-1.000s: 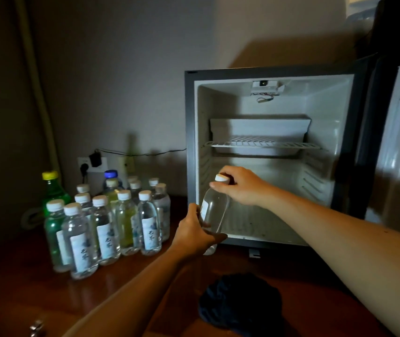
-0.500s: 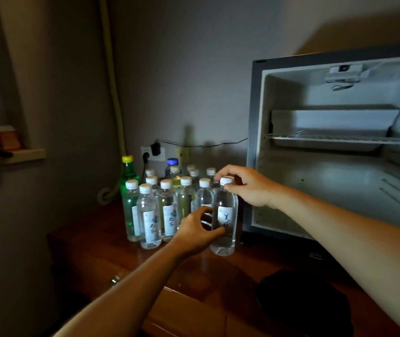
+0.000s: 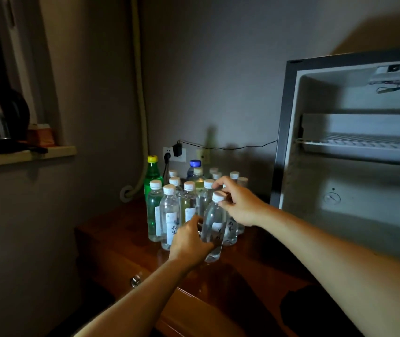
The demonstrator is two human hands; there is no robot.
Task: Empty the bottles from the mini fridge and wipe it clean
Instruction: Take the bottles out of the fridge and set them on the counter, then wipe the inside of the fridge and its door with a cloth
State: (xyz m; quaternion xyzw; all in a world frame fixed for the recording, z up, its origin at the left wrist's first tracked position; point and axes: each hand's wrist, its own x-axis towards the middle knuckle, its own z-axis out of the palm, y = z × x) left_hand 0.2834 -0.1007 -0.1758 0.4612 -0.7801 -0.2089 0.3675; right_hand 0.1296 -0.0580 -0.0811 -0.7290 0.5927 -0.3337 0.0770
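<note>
A: Which step is this?

B: Setting a bottle down. The clear bottle (image 3: pixel 214 227) leans at the near right edge of the cluster of bottles (image 3: pixel 179 205) on the desk (image 3: pixel 126 239). The left hand (image 3: pixel 189 242) has its grip wrapped round the lower body; the right hand (image 3: pixel 241 203) pinches under the white cap.

A: And the mini fridge (image 3: pixel 354 171)?

B: Open at the right, and what shows of it looks empty.

A: Next?

B: Stand the bottle upright, let go with both hands, then probably take the dark cloth (image 3: pixel 315 310) at the near right for wiping.
</note>
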